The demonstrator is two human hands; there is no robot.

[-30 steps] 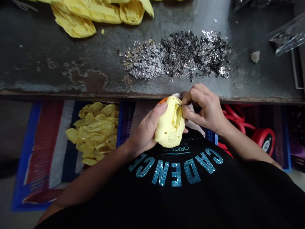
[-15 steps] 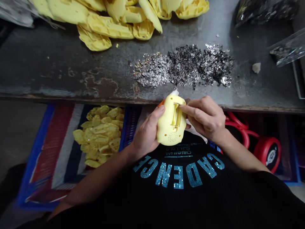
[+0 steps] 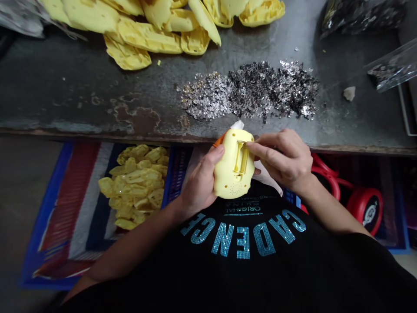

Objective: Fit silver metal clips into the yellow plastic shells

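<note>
My left hand [image 3: 202, 180] grips a yellow plastic casing [image 3: 224, 174] from its left side, at the front edge of the bench. The casing's back faces up, showing an open battery slot [image 3: 241, 160], screw holes and a dotted speaker grille. The fingers of my right hand [image 3: 288, 158] are pinched together at the upper right of that slot; whatever lies between the fingertips is hidden. An orange edge [image 3: 219, 140] peeks out behind the casing. Just beyond, small metal contact pieces lie in adjoining heaps, a silvery one [image 3: 206, 98] and darker ones [image 3: 254, 84].
Yellow plastic shells [image 3: 146, 37] are piled at the back left of the metal bench [image 3: 74, 95]. Bags of metal parts [image 3: 365, 17] lie at the right. Below are a blue crate [image 3: 31, 265] with small yellow pieces [image 3: 137, 182] and red round parts [image 3: 365, 211].
The casing has tilted slightly in my left hand. My right fingertips stay at the slot's upper end, with the hand shifted a little. The heaps look the same.
</note>
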